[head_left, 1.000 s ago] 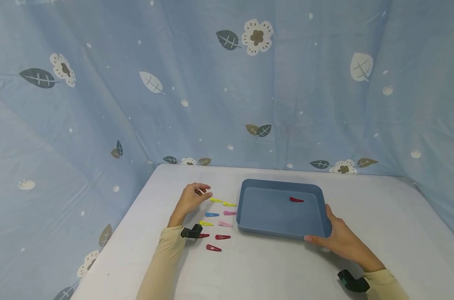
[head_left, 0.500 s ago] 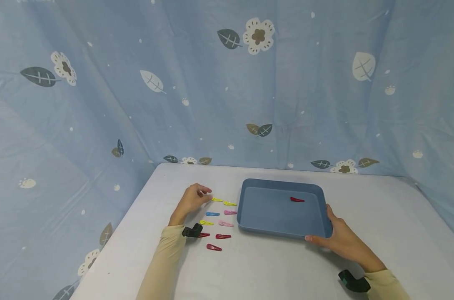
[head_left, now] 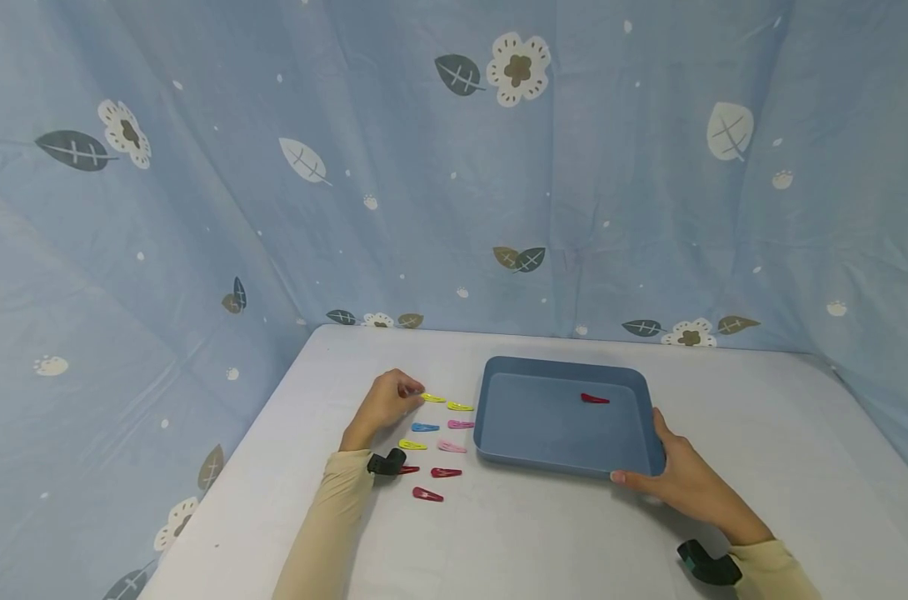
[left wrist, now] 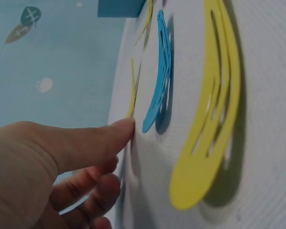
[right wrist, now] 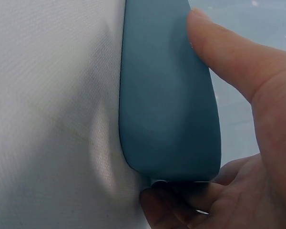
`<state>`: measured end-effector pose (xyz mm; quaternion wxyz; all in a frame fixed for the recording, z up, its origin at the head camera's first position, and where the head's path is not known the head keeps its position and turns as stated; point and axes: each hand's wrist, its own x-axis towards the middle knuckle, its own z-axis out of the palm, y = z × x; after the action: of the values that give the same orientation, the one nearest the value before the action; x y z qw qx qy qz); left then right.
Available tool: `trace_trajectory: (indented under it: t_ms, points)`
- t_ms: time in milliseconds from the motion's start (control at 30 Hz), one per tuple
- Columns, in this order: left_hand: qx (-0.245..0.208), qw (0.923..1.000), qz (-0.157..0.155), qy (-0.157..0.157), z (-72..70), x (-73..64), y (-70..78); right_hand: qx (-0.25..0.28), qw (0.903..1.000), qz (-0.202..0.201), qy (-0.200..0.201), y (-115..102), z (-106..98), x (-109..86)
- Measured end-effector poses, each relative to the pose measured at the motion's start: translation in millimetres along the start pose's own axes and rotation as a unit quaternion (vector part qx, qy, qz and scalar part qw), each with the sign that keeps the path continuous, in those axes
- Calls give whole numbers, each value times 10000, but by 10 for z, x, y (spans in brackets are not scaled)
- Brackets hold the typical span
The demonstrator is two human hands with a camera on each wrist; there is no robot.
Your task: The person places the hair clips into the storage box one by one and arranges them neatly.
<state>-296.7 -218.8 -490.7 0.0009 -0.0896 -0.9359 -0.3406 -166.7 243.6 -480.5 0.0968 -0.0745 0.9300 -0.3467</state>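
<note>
L hand [head_left: 382, 403] pinches yellow clip [head_left: 434, 398] L of tray [head_left: 551, 429], R hand [head_left: 682, 478] half-open, gripping tray's near-R corner: prob. pickup, needs lift next.

White table [head_left: 544, 542] is carrying a blue tray [head_left: 559, 425] near its middle. Left of the tray, far to near: two yellow clips [head_left: 460, 407] are lying one left of the other; a blue clip [head_left: 426, 427] is lying left of a dark pink clip [head_left: 461, 424]; a third yellow clip [head_left: 412, 445] is lying left of a pale pink clip [head_left: 451, 446]. Nearest, three red clips [head_left: 446, 472] are forming a loose triangle, the left one showing only partly.
</note>
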Motion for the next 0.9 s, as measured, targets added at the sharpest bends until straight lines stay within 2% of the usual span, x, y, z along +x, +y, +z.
trace_trajectory:
  t_ms: [633, 900]
  points:
    - [320, 9993, 88, -193, -6, 14, -12, -134, 9999, 43, 22, -5, 1, 4]
    - [448, 9987, 193, -173, 1, 23, -14, -75, 10000, 42, 31, -14, -4, 6]
